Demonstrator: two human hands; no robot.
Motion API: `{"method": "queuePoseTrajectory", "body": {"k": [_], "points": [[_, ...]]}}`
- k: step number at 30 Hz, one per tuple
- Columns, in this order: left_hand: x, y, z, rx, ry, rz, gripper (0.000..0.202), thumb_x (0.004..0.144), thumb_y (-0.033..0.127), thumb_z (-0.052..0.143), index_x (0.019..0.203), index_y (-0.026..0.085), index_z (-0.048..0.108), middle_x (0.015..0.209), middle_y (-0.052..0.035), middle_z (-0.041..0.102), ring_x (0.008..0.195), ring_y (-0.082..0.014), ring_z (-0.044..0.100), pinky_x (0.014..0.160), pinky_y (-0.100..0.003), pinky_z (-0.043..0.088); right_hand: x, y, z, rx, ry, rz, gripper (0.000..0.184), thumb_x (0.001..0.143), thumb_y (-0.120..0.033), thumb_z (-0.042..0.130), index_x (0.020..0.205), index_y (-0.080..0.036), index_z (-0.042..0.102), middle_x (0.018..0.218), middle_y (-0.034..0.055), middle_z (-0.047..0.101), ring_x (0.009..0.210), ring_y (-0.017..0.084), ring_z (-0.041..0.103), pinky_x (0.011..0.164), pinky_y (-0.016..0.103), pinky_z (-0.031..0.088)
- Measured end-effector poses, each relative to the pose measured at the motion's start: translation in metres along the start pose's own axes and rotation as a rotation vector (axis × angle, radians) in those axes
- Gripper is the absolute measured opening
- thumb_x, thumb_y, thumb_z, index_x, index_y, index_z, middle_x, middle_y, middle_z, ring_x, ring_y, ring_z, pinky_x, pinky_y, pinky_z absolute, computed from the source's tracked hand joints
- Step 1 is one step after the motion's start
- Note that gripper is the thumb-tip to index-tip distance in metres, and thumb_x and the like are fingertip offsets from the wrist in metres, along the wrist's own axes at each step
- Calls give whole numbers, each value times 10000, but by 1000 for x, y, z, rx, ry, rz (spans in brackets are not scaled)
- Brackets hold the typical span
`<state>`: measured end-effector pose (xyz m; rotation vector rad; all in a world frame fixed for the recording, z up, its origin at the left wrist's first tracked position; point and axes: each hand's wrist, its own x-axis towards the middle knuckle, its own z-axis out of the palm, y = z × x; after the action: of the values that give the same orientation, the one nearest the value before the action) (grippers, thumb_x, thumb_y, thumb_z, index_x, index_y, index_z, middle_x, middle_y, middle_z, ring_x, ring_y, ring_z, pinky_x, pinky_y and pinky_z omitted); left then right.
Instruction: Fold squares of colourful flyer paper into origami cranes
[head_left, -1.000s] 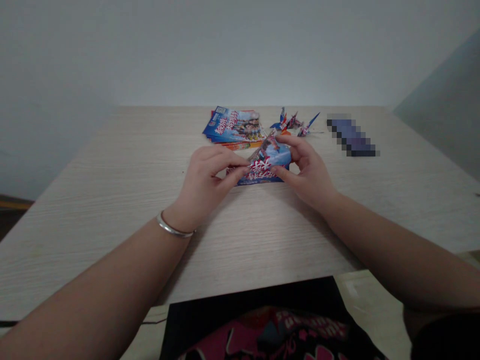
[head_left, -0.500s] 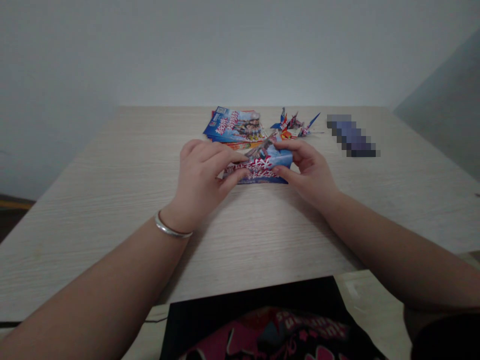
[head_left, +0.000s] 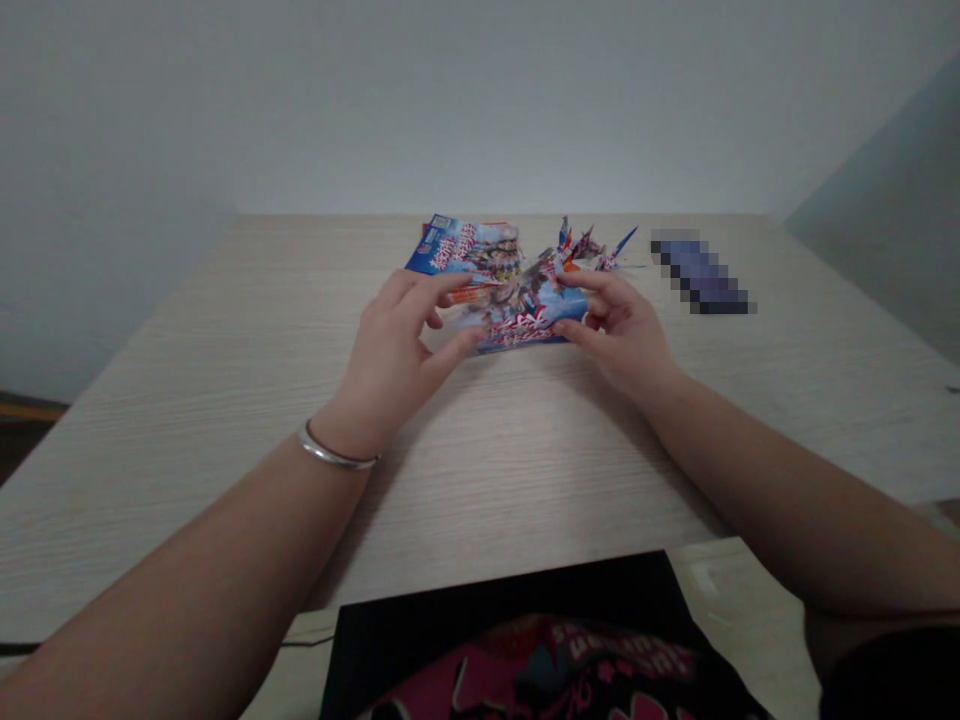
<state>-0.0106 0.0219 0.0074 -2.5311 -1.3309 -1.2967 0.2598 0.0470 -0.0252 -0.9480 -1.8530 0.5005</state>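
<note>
On my feed, the left hand (head_left: pixel 397 340) has thumb and fingers spread at the paper's (head_left: pixel 544 305) left side; motion blur there keeps me from telling whether its tips touch. My right hand (head_left: pixel 619 325) grips the paper's right side, thumb at the front and index finger on top. The paper, bent up in a fold, sits between the hands, midway across the surface (head_left: pixel 225 400) and nearer its far edge. Just beyond, toward that edge, I see the flyers (head_left: pixel 472 245) and folded paper cranes (head_left: pixel 592 248); a pixelated dark object (head_left: pixel 705 275) lies toward the far right corner.
</note>
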Motion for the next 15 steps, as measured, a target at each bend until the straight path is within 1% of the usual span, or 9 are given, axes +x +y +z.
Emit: {"method": "queuePoseTrajectory", "body": {"k": [2, 3, 4, 6, 9, 11, 13, 15], "points": [[-5, -11, 8, -121, 19, -112, 500, 963, 399, 629, 1432, 247, 546, 1173, -94, 653, 894, -184, 630, 823, -359, 552, 0, 2, -2, 59, -8, -8, 459, 882, -270, 692, 1329, -305, 595, 1043, 0, 755, 680, 150, 648, 603, 335, 581], [-7, -17, 12, -196, 6, -165, 538, 980, 423, 602, 1472, 231, 500, 1227, -114, 637, 906, -180, 636, 796, -341, 567, 1, 2, -2, 83, -8, -15, 464, 876, -272, 695, 1327, -308, 592, 1068, 1, 753, 736, 162, 676, 628, 335, 595], [-10, -23, 16, -266, -18, -216, 575, 990, 447, 585, 1505, 223, 460, 1262, -131, 627, 906, -176, 648, 774, -328, 578, 1, 2, -2, 95, -5, -20, 496, 871, -270, 698, 1349, -315, 573, 1105, 3, 747, 802, 174, 698, 660, 339, 611], [-14, -32, 24, -372, -80, -287, 666, 993, 474, 588, 1567, 221, 364, 1295, -159, 629, 975, -198, 679, 802, -339, 598, 1, 2, -1, 84, 12, -25, 601, 865, -254, 700, 1427, -333, 503, 1186, 12, 728, 900, 190, 718, 718, 352, 633], [-16, -37, 32, -461, -118, -273, 731, 965, 472, 658, 1577, 266, 317, 1277, -155, 661, 987, -222, 714, 802, -361, 620, 1, 4, 2, 28, 39, -25, 756, 866, -222, 699, 1532, -357, 368, 1235, 18, 708, 936, 199, 725, 780, 391, 650], [-16, -35, 34, -530, -144, -239, 755, 958, 444, 683, 1582, 307, 282, 1265, -138, 682, 973, -225, 734, 795, -372, 635, 0, 6, 4, 14, 33, -22, 798, 870, -214, 698, 1560, -352, 323, 1240, 31, 705, 960, 207, 725, 832, 420, 648], [-15, -31, 35, -606, -170, -225, 785, 953, 412, 697, 1590, 327, 247, 1274, -126, 690, 988, -226, 746, 811, -383, 648, -2, 7, 4, 37, -18, 3, 796, 874, -244, 709, 1565, -336, 325, 1297, 60, 685, 1034, 220, 713, 892, 437, 636], [-14, -26, 33, -653, -174, -242, 791, 930, 379, 721, 1581, 318, 276, 1322, -126, 677, 1042, -235, 743, 846, -395, 652, -4, 6, 3, 85, -92, 43, 771, 877, -332, 726, 1554, -324, 355, 1417, 89, 623, 1159, 241, 673, 949, 455, 615]]}}
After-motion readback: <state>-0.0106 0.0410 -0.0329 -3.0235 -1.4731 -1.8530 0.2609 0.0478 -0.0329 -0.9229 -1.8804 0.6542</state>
